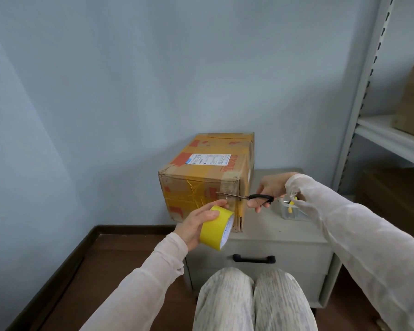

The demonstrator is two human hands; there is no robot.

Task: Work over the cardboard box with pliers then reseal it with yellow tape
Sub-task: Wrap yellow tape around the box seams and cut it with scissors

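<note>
A worn cardboard box (201, 173) with a white shipping label and yellow tape strips sits on a grey drawer cabinet (273, 237). My left hand (196, 223) grips a roll of yellow tape (215, 229) just in front of the box's lower front face. My right hand (267, 191) holds black-handled scissors (246, 197), with the blades pointing left across the box's front right corner, above the roll. No pliers are in sight.
A clear container (293, 211) with yellow-tipped items stands on the cabinet behind my right wrist. A metal shelf rack (378, 130) with cardboard boxes rises at the right. My knees are below the cabinet's black drawer handle (253, 259). A blue wall lies behind.
</note>
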